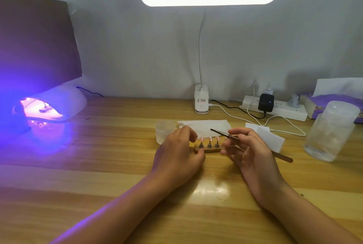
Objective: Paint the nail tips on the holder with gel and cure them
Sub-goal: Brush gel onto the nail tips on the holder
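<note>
A small wooden holder point(211, 149) lies on the wooden table, with three pink nail tips point(210, 139) standing on little stems. My left hand point(179, 155) grips the holder's left end, thumb in front and fingers curled over the back. In my right hand point(248, 150) is a thin gel brush point(222, 133), held above the tips with its bristles pointing up and left. The right hand's lower fingers sit beside the holder's right end. At the far left a white curing lamp point(59, 104) glows violet, with another small holder inside it.
A small frosted cup point(164, 131) stands behind my left hand, next to white tissues point(208, 126). A white block point(269, 135), a clear jar point(332, 132), a power strip point(282, 109) with cables and a desk lamp base point(201, 99) fill the right and back.
</note>
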Demonstrator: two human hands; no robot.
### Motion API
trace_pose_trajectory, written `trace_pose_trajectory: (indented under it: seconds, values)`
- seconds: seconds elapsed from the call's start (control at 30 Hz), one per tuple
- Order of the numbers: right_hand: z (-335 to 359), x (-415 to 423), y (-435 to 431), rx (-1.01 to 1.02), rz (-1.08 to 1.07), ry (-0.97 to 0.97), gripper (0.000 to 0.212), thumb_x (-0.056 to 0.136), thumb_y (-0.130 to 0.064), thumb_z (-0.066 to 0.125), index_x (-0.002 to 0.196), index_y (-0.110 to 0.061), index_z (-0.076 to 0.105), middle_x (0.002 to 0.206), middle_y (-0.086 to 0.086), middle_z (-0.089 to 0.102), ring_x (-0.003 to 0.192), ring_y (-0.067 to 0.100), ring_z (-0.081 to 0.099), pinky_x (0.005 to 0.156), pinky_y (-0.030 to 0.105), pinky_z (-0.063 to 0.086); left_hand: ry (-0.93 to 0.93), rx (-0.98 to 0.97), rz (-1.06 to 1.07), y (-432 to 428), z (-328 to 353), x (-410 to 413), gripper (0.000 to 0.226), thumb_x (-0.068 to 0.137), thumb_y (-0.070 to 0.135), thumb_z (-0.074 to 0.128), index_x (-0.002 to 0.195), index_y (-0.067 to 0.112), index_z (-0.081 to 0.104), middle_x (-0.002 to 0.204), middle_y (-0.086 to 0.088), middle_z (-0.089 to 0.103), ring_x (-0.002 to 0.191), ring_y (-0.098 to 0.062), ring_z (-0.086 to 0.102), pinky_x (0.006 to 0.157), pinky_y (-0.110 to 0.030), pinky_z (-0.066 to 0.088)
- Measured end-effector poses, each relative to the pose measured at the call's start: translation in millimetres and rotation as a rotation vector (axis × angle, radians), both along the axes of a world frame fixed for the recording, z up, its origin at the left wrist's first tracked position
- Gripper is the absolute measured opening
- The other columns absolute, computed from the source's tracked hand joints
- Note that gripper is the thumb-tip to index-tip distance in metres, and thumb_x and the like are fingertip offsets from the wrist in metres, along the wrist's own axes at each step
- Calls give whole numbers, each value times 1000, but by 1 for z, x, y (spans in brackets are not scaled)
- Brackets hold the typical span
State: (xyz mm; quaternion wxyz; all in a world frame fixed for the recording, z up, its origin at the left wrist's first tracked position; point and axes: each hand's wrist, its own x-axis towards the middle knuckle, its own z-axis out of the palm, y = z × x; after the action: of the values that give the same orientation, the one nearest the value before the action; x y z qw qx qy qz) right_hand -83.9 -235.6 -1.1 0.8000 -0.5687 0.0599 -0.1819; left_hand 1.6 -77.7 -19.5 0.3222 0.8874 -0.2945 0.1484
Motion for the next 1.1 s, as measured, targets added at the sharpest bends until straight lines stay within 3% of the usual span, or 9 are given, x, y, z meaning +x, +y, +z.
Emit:
trace_pose_trajectory:
  seconds: [0.1, 0.2, 0.37, 0.5, 0.67, 0.73, 0.83, 0.93, 1.1]
  values:
    - [0, 3, -2, 56, 20, 7, 23, 98, -12, 39, 108, -4, 58, 73, 7, 66, 70, 18, 66, 81, 38, 49, 182, -8, -35, 0, 1, 9, 30, 87, 47, 66, 110, 35, 52, 107, 20, 58, 78, 1, 53, 66, -22, 42]
    - [1, 5, -3, 105, 34, 17, 24, 98, -14, 41, 108, -5, 60, 75, 8, 66, 71, 18, 66, 76, 34, 51, 208, 9, -52, -1, 3, 13, 17, 88, 46, 65, 102, 40, 58, 107, 20, 60, 78, 2, 54, 69, -25, 44]
    - [2, 6, -3, 120, 35, 25, 23, 97, -15, 42, 105, -6, 61, 74, 8, 66, 71, 17, 66, 71, 29, 53, 171, -3, -58, 0, 3, 14, 14, 87, 45, 67, 83, 44, 54, 100, 21, 60, 79, 1, 55, 67, -27, 44]
    - [3, 5, -1, 27, 58, 17, 26, 98, -15, 41, 107, -5, 63, 86, 11, 72, 80, 20, 70, 79, 33, 51, 65, -14, -51, 0, 3, 10, 14, 87, 45, 67, 86, 40, 54, 101, 19, 54, 80, 3, 57, 67, -27, 49]
    - [6, 2, 1, 6, 81, 9, 26, 93, -17, 50, 110, -6, 65, 101, 15, 74, 89, 21, 72, 79, 29, 53, -83, -16, -66, 0, 1, 4, 12, 91, 39, 64, 88, 34, 53, 94, 17, 57, 81, -4, 54, 63, -29, 48]
    - [8, 1, 1, 45, 61, 7, 26, 84, -21, 59, 104, -7, 66, 94, 13, 74, 83, 18, 71, 74, 26, 57, -69, -62, -86, 2, 1, 2, 13, 90, 37, 65, 86, 35, 53, 90, 19, 60, 77, -5, 55, 61, -27, 47]
    - [7, -1, 2, 62, -8, 48, 20, 77, -27, 68, 91, -12, 64, 70, 4, 65, 64, 12, 63, 70, 26, 58, 78, -125, -188, 5, -1, 0, 11, 88, 40, 67, 85, 39, 57, 90, 21, 64, 71, -4, 57, 62, -28, 49]
    - [3, 0, 3, -51, -80, 75, 18, 81, -24, 68, 88, -10, 59, 59, -1, 54, 53, 8, 51, 56, 22, 53, 155, -120, -251, 5, -2, 2, 9, 87, 40, 69, 85, 39, 61, 90, 20, 65, 67, -2, 56, 63, -29, 49]
    - [-5, 2, 4, -333, -189, 77, 16, 92, -17, 63, 82, -5, 57, 54, -3, 57, 47, 4, 49, 43, 18, 42, 186, -93, -282, 4, -3, 7, 8, 86, 38, 71, 84, 35, 64, 89, 16, 66, 62, -1, 52, 60, -26, 44]
